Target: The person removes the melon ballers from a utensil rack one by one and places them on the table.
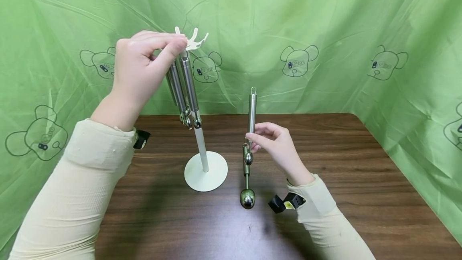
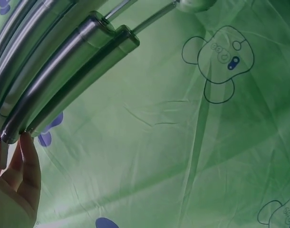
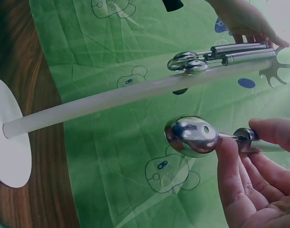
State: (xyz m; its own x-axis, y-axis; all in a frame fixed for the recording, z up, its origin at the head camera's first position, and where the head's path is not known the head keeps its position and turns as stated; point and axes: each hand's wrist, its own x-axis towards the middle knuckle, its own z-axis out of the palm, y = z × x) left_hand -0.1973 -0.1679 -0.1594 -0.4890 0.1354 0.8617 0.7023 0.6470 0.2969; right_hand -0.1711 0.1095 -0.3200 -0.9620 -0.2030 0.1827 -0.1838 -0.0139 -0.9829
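Observation:
A white stand (image 1: 205,153) with a round base and a hooked top holds several steel-handled scoops (image 1: 189,85), their rounded bowls hanging down. At the hooks my left hand (image 1: 138,63) pinches the upper end of a scoop with thumb and fingers. The left wrist view shows its fingertips against the handle ends (image 2: 24,111); the exact contact is partly hidden. My right hand (image 1: 276,145) grips another small metal scoop (image 1: 252,111) low on its handle, loop upward. That scoop's egg-shaped bowl (image 3: 191,136) points down. Below it another scoop (image 1: 247,198) lies on the table.
The brown wooden table (image 1: 325,196) carries the stand's base (image 1: 216,181) left of my right hand. A green curtain (image 1: 252,19) printed with bear faces hangs behind and along the sides. The stand's white prongs (image 1: 196,42) jut upward beside my left fingertips.

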